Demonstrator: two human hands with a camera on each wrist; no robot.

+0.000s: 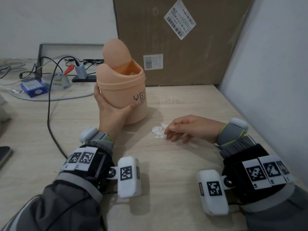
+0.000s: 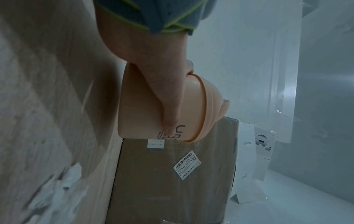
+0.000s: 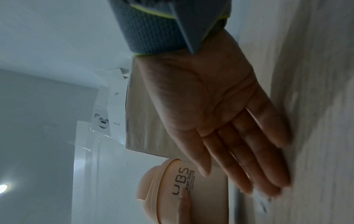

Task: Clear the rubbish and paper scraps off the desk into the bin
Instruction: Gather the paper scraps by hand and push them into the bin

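Observation:
A peach desk bin (image 1: 126, 92) stands on the wooden desk (image 1: 166, 164), and its swing lid (image 1: 115, 52) is tipped up so the mouth is open. My left hand (image 1: 111, 110) grips the bin's body, thumb across the front lettering and fingers round the far side; the left wrist view shows the same hold on the bin (image 2: 191, 115). A small heap of white paper scraps (image 1: 159, 130) lies right of the bin's base. My right hand (image 1: 181, 129) rests beside the heap, its straight fingers (image 3: 249, 159) touching the desk at the scraps. One more tiny scrap (image 1: 171, 98) lies farther back.
A large cardboard box (image 1: 183, 42) stands behind the bin, and a white panel (image 1: 275, 72) walls off the right side. At the back left are cables, a hub (image 1: 80, 70) and a blue box (image 1: 34, 88). A black cable (image 1: 49, 114) runs toward me. A phone (image 1: 4, 154) lies at the left edge.

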